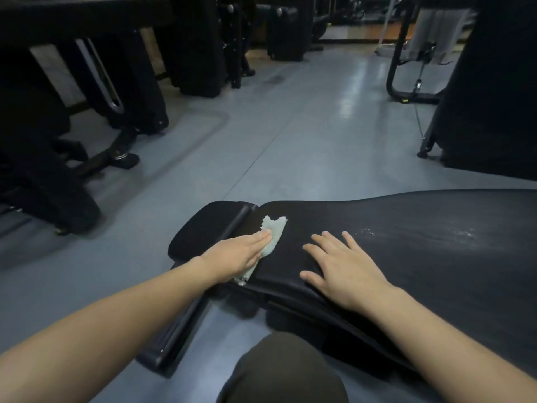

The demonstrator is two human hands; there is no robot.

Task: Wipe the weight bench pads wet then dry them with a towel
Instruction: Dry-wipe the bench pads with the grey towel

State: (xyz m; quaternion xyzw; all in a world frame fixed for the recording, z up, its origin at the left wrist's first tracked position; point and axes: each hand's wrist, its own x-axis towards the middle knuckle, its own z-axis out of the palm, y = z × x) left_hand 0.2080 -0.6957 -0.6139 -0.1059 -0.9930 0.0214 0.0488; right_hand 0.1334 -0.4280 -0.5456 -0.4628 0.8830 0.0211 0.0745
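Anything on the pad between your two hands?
No. In the head view, only bare black bench pad lies between the left hand, pressing the cloth, and the right hand.

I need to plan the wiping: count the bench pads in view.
2. The long pad runs to the right, under the right hand. The small pad lies at its left end, beside the left hand pressing the cloth. Others may be out of frame.
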